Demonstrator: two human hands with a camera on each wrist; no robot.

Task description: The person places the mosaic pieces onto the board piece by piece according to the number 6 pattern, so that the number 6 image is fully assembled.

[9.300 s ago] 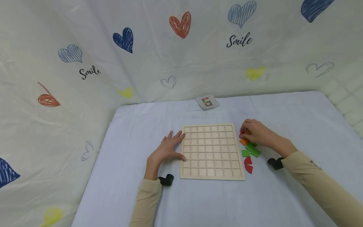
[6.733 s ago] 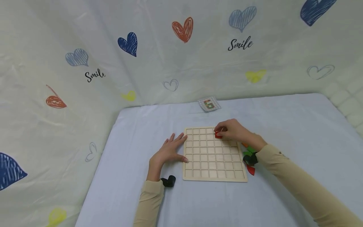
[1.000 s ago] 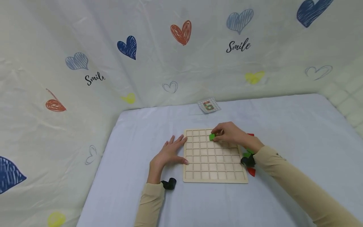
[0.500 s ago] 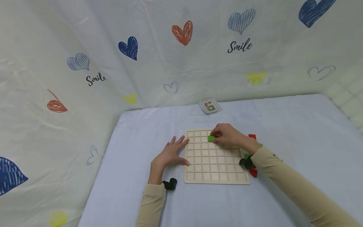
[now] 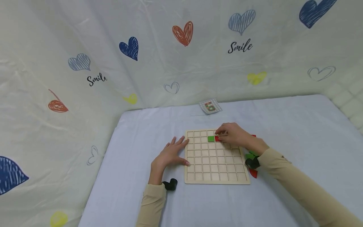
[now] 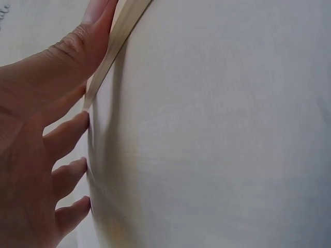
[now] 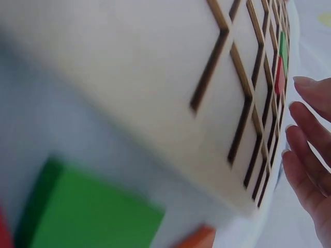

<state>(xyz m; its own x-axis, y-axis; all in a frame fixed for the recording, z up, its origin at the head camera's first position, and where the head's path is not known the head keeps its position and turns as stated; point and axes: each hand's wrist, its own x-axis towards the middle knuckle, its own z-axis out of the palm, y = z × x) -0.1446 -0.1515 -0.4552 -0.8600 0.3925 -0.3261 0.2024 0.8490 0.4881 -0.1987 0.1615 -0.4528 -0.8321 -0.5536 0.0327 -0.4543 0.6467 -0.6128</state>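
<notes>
A square wooden grid board lies on the white-covered table. Two coloured pieces sit side by side in its cells near the far edge: a green square and, to its right, a red piece partly covered by fingers in the head view. My right hand hovers over them, fingers bent loosely; the right wrist view has its fingertips apart from the pieces with nothing between them. Spread wide, my left hand rests against the board's left edge, thumb and index fingertip on the rim.
Loose pieces lie right of the board, partly under the right wrist: green, red, and an orange one in the right wrist view. A card with a coloured grid figure lies at the table's back. Black cameras sit on both wrists.
The red piece, then the green square, have come onto the board from the right-hand pile. My right hand has let go of the green square and shifted right. The left hand stays put.
</notes>
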